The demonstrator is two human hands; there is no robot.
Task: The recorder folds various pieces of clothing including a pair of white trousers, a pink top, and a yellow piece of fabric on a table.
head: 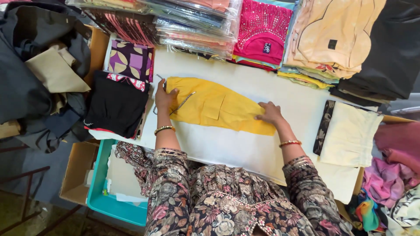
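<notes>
A yellow folded garment (218,107) with a beaded trim lies across the white table top (227,148). My left hand (165,98) presses flat on its left end, next to the beaded chain. My right hand (270,113) lies flat on its right end, fingers spread. Both wrists wear gold bangles. My sleeves are dark with a floral print. Neither hand grips anything.
Stacks of folded clothes ring the table: black and purple patterned ones (124,83) at left, plastic-wrapped packs (192,26) at the back, pink (262,30), peach (337,35) and black ones at right, a cream garment (350,135) near right. A teal bin (113,203) sits below left.
</notes>
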